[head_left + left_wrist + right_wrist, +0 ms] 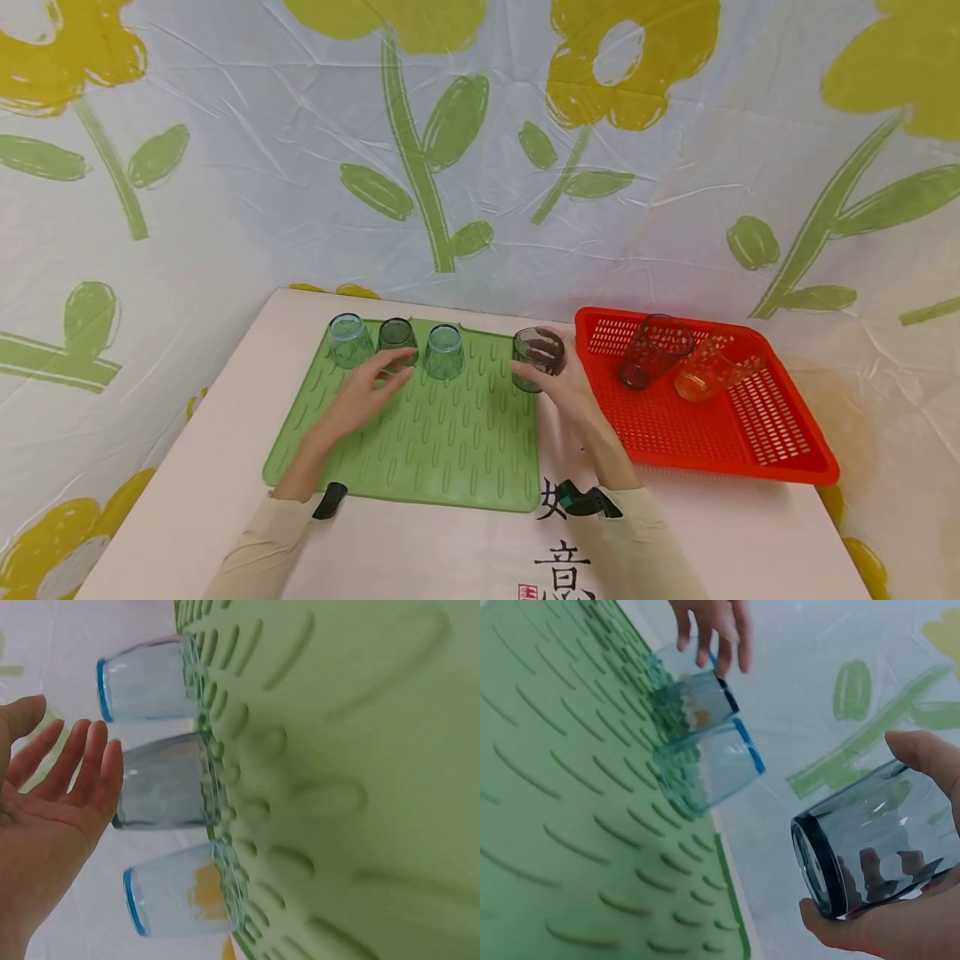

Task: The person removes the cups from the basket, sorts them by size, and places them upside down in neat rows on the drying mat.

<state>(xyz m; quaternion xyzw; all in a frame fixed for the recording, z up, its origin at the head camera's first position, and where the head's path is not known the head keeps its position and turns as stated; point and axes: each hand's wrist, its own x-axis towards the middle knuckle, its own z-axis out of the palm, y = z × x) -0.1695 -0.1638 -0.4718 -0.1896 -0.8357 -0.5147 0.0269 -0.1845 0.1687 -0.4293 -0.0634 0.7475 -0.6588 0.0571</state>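
Observation:
My right hand point(572, 385) grips a smoky grey glass point(889, 840) above the right edge of the green ridged mat point(450, 425). Its thick dark base faces the mat. On the mat's far left, three glasses stand upside down in a row: a pale blue one point(348, 340), a grey one point(396, 332) and another blue one point(445, 354). By the grey glass is my left hand point(367, 396), fingers loosely extended and holding nothing. In the left wrist view its fingertips overlap the upper end of that grey glass point(169, 784); I cannot tell whether they touch.
To the right of the mat sits a red slotted plastic basket point(675, 450). A dark glass point(652, 350) and a clear glass point(712, 367) lean inside it. Behind the white table point(420, 550) hangs a flower-printed cloth point(300, 167).

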